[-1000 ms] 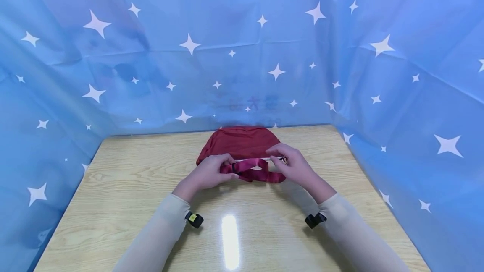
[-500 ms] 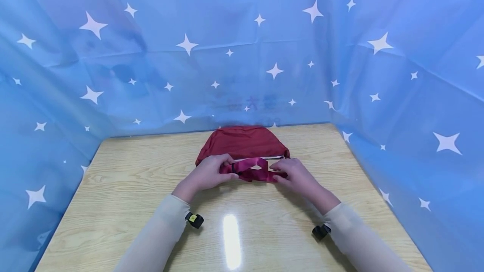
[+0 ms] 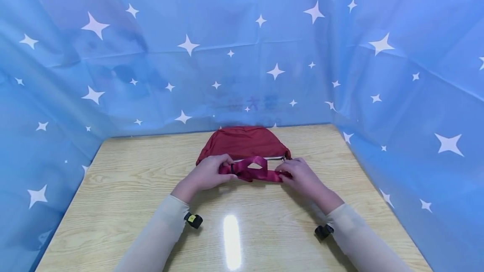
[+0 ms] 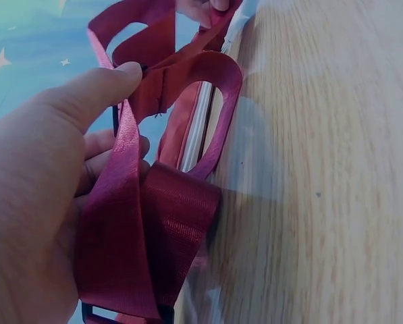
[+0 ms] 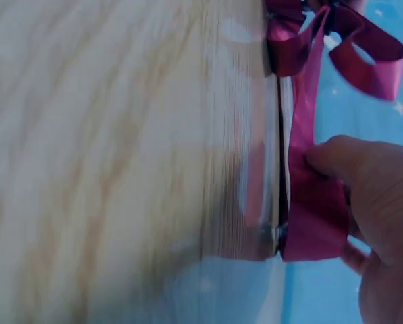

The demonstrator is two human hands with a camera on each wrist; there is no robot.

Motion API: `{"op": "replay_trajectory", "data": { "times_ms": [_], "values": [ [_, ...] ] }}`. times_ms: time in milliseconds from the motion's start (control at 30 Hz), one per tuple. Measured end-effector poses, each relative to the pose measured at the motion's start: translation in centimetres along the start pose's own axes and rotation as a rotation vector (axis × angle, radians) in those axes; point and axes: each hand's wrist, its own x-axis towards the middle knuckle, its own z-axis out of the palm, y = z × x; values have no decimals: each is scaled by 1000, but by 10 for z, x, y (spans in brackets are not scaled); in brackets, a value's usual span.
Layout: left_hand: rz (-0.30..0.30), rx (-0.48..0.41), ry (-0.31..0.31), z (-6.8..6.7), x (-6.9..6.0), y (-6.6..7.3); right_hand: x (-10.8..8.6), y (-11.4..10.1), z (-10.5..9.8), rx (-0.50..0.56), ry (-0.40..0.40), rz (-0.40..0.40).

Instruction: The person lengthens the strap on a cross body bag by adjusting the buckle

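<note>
A dark red fabric bag (image 3: 243, 142) lies at the far side of the table, its pale zipper (image 3: 273, 158) along the near edge. In front of the zipper a shiny magenta strap (image 3: 261, 174) is bunched in loops. My left hand (image 3: 207, 173) pinches the strap between thumb and fingers beside a black slider. A second black buckle (image 4: 88, 313) shows at the bottom of the left wrist view. Near the bag's right corner, my right hand (image 3: 302, 176) pinches the strap's other stretch; the right wrist view shows the thumb (image 5: 339, 156) on it.
The wood-grain table (image 3: 143, 163) meets a blue star-patterned curtain (image 3: 234, 62) at the back and both sides. A bright light reflection (image 3: 232, 241) lies on the near tabletop. Each wrist wears a small black camera (image 3: 194, 220).
My right hand has moved from the zipper's right end down and to the right onto the strap, which it now pinches. My left hand keeps its hold, almost unmoved.
</note>
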Motion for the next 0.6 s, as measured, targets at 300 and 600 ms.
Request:
{"op": "replay_trajectory", "data": {
  "times_ms": [300,600],
  "values": [
    [0,17,-4,-2,-2,-2,-6,11,-10,-172,32,-63],
    [13,23,-4,-2,-2,-2,-8,13,-13,-270,-21,-33]
  ]
}}
